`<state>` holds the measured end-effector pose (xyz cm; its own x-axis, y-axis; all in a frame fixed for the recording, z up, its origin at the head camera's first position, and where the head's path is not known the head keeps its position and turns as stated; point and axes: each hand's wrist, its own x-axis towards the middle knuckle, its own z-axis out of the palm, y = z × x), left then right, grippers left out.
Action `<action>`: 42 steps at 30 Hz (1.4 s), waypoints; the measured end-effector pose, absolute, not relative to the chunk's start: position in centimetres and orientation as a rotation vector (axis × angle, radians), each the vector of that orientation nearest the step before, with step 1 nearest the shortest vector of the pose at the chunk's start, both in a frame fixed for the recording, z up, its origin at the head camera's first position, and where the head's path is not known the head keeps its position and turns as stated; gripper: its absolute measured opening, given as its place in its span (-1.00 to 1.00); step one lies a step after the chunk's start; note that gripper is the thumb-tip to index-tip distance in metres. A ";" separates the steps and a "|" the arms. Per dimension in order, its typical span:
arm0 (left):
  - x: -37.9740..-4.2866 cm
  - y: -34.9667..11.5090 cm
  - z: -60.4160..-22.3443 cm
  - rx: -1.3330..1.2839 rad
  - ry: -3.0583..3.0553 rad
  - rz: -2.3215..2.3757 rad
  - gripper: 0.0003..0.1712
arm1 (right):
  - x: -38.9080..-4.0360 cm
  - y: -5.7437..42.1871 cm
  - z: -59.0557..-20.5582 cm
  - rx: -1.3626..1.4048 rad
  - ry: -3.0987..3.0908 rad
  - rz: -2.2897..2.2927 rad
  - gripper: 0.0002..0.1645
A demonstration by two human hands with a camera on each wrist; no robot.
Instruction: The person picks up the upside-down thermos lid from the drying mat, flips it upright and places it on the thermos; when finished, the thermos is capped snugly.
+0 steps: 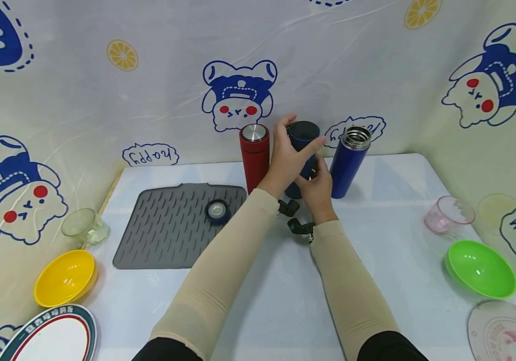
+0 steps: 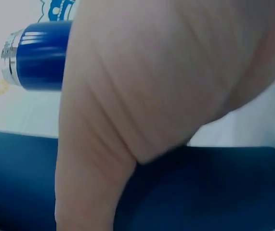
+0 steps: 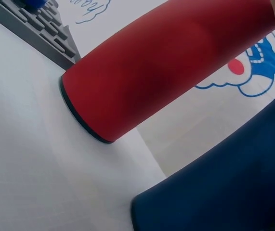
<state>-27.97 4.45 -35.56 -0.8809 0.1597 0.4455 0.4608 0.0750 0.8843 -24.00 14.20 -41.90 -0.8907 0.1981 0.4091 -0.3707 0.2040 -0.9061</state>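
Note:
A dark navy thermos bottle (image 1: 304, 134) with a dark top stands at the back middle of the table, between both hands. My left hand (image 1: 286, 161) grips its upper part, the thumb across the front. Lower down, my right hand (image 1: 317, 189) holds the body. Whether the base touches the table, I cannot tell. Just left stands a red thermos (image 1: 255, 155) with a steel-topped lid. On the right is a brighter blue thermos (image 1: 350, 163), lidless, its steel mouth showing. The left wrist view shows the navy body (image 2: 214, 187) behind the left hand.
A grey ridged mat (image 1: 167, 225) bears a round dark lid (image 1: 217, 211). At the left edge are a clear glass (image 1: 85, 225), yellow bowl (image 1: 65, 278) and rimmed plate (image 1: 54, 336). A pink glass (image 1: 448, 214), green bowl (image 1: 481, 268) and pale plate (image 1: 506, 331) line the right.

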 end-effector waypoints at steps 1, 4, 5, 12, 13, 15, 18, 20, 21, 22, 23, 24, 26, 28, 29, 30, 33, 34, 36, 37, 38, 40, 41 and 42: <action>-28.1 4.6 -35.7 -0.586 -2.137 -1.872 -0.08 | -24.0 14.2 -41.9 0.170 -2.039 1.735 -0.27; -28.3 4.6 -35.9 -0.548 -2.156 -1.844 -0.08 | -24.1 14.1 -42.0 0.172 -2.034 1.760 -0.25; -28.3 4.6 -36.0 -0.563 -2.155 -1.842 -0.12 | -24.1 14.1 -42.0 0.172 -2.030 1.771 -0.26; -28.3 4.4 -35.8 -0.642 -2.158 -1.894 -0.08 | -24.0 14.0 -41.9 0.194 -2.014 1.699 -0.28; -28.2 4.5 -35.8 -0.620 -2.161 -1.880 -0.04 | -24.0 13.9 -41.9 0.206 -2.003 1.705 -0.29; -28.2 4.6 -35.8 -0.555 -2.176 -1.844 0.01 | -24.0 13.9 -42.0 0.208 -1.994 1.729 -0.28; -28.2 4.5 -35.9 -0.547 -2.155 -1.862 -0.06 | -24.1 13.8 -42.0 0.207 -1.987 1.773 -0.27; -28.2 4.2 -35.9 -0.581 -2.144 -1.906 -0.14 | -24.1 13.7 -42.0 0.198 -1.996 1.770 -0.25; -28.2 4.1 -35.8 -0.597 -2.140 -1.936 -0.17 | -24.1 13.7 -42.0 0.191 -2.005 1.764 -0.25; -28.2 4.0 -35.8 -0.616 -2.134 -1.964 -0.18 | -24.0 13.7 -41.9 0.195 -2.010 1.752 -0.25; -28.2 4.0 -35.7 -0.621 -2.139 -1.979 -0.17 | -24.0 13.8 -41.9 0.197 -2.017 1.725 -0.25; -28.2 4.1 -35.7 -0.618 -2.144 -1.995 -0.14 | -24.0 13.8 -41.9 0.199 -2.017 1.706 -0.25; -28.1 4.3 -35.6 -0.593 -2.151 -1.989 -0.07 | -23.9 13.9 -41.8 0.201 -2.013 1.684 -0.26; -28.1 4.6 -35.7 -0.553 -2.153 -1.937 -0.03 | -23.9 14.0 -41.8 0.202 -2.007 1.703 -0.25; -28.1 4.7 -35.8 -0.533 -2.158 -1.904 -0.03 | -23.9 14.0 -41.8 0.199 -2.007 1.721 -0.24; -28.1 4.8 -35.9 -0.530 -2.153 -1.874 -0.05 | -23.9 14.0 -41.8 0.194 -2.006 1.747 -0.24; -28.1 4.5 -36.0 -0.569 -2.132 -1.853 -0.16 | -24.0 13.9 -41.9 0.191 -2.002 1.801 -0.22; -28.1 4.4 -36.0 -0.599 -2.127 -1.883 -0.18 | -24.0 13.9 -41.9 0.196 -1.998 1.797 -0.22; -28.2 4.0 -36.0 -0.660 -2.115 -1.979 -0.21 | -24.0 13.8 -41.9 0.205 -1.984 1.782 -0.23; -28.2 3.8 -35.9 -0.678 -2.107 -2.038 -0.20 | -24.0 13.8 -41.9 0.209 -1.981 1.768 -0.23; -28.2 3.7 -35.9 -0.680 -2.113 -2.080 -0.18 | -24.0 13.8 -41.9 0.210 -1.981 1.755 -0.24; -28.1 3.6 -35.7 -0.659 -2.160 -2.072 -0.11 | -24.0 13.9 -42.0 0.212 -1.989 1.720 -0.27; -28.1 3.7 -35.6 -0.644 -2.190 -2.031 -0.07 | -24.0 13.9 -42.0 0.212 -1.993 1.707 -0.29; -28.0 3.9 -35.6 -0.629 -2.209 -1.991 -0.05 | -24.0 14.0 -42.0 0.214 -1.994 1.703 -0.30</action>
